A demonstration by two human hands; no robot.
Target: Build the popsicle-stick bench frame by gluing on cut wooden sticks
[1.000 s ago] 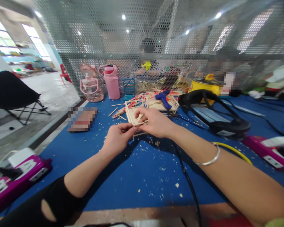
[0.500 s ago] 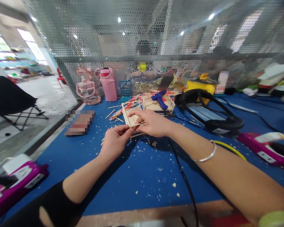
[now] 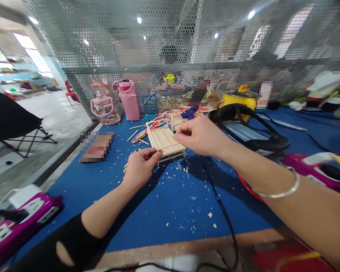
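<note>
A small slatted frame of thin wooden sticks [image 3: 166, 139] rests in the middle of the blue table, with raised rails along its edges. My left hand [image 3: 138, 164] pinches its near left corner between thumb and fingers. Just off the frame's right side, my right hand [image 3: 201, 136] is held with thumb and fingers together; whether anything is between them is hidden. Behind that hand, a blue glue gun [image 3: 189, 112] lies on a second stick piece [image 3: 177, 121], mostly covered from view. Loose sticks and red-and-white packets [image 3: 149, 132] lie behind the frame.
Left stand a pink bottle [image 3: 129, 102], a clear bottle [image 3: 105, 109] and a phone-like slab [image 3: 98, 147]. A black headband-like item [image 3: 249, 128] and yellow pot [image 3: 238, 100] are at right. Purple power strips [image 3: 28, 219] flank the table; a black cable [image 3: 219, 200] crosses it. Perforated mesh rises behind.
My right hand has moved off the frame's near edge, rightward and up, uncovering the slats. My left hand keeps its pinch at the corner.
</note>
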